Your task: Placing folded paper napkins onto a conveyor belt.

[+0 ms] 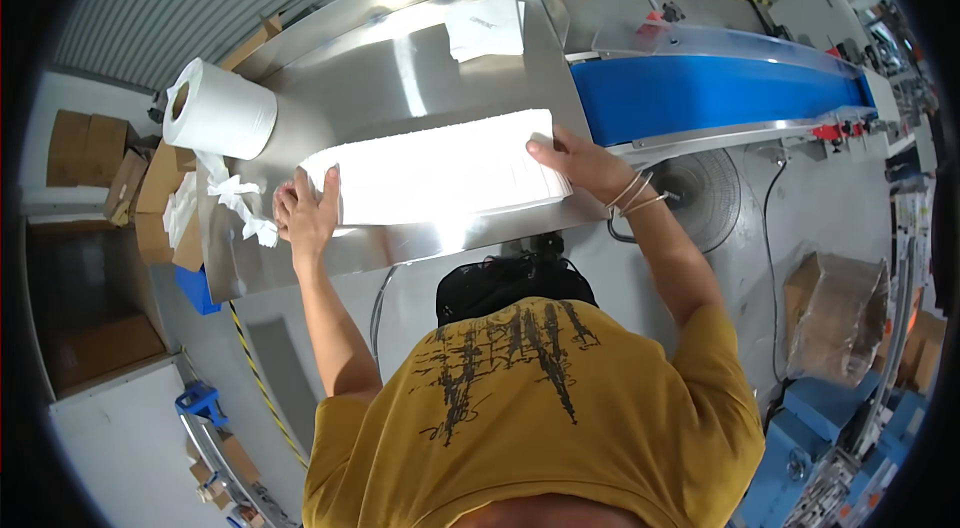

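Note:
A long stack of white, paper-like sheets (440, 173) lies across the steel table (370, 78) in front of me. My left hand (308, 210) grips its left end, thumb against the front and fingers curled round the outer side. At the opposite end, my right hand (585, 166) clasps the stack with the thumb on top; its other fingers are mostly hidden behind the edge. Beyond the stack, a few flat white sheets (486, 28) rest near the table's far right corner.
A large white roll (225, 113) stands at the table's left, with crumpled white scraps (240, 200) below it. A blue conveyor belt (710, 93) joins the table's right side. A floor fan (690, 198) stands beneath it. Cardboard boxes (90, 148) are at the left.

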The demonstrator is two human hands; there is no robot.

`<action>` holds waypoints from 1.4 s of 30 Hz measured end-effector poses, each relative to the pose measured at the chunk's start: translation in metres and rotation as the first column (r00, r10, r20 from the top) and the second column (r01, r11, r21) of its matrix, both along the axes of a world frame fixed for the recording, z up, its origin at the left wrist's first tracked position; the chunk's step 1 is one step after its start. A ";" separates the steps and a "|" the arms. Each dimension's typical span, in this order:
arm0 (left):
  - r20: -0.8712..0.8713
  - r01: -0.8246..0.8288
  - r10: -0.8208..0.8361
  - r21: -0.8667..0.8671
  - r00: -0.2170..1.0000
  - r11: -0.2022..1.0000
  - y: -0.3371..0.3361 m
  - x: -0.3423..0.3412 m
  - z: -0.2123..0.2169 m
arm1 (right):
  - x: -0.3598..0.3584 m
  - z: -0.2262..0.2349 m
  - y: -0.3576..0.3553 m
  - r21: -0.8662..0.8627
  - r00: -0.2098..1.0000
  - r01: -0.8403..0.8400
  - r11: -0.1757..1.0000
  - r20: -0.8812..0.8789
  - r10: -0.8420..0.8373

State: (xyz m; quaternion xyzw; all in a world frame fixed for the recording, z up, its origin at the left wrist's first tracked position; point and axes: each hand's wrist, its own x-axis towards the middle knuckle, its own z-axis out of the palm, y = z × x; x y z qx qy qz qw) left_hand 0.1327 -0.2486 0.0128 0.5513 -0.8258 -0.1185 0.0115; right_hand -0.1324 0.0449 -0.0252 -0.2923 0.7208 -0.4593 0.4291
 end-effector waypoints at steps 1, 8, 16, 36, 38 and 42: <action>-0.031 -0.041 0.040 -0.006 0.999 0.999 0.002 0.004 0.000 | 0.007 0.045 0.002 0.039 0.970 -0.006 0.999 0.244 -0.004; -0.597 0.334 -0.463 -0.321 0.655 0.886 0.140 -0.065 0.019 | -0.010 0.046 0.027 0.027 0.927 0.028 0.999 0.374 -0.036; -0.332 0.469 -0.559 -0.316 0.760 0.825 0.251 -0.143 0.006 | -0.048 0.003 0.030 -0.154 0.870 -0.059 0.986 0.476 0.127; -0.493 0.278 -0.382 -0.272 0.782 0.921 0.271 -0.150 -0.002 | -0.113 -0.021 0.006 -0.352 0.740 -0.650 0.674 -0.494 0.457; -0.382 0.249 -0.399 -0.386 0.834 0.888 0.268 -0.151 -0.002 | -0.116 -0.024 0.015 -0.332 0.920 -0.379 0.863 -0.042 0.389; -0.338 0.188 -0.358 -0.444 0.870 0.876 0.258 -0.158 -0.008 | -0.155 -0.071 0.039 -0.096 0.916 0.122 0.988 -0.372 -0.149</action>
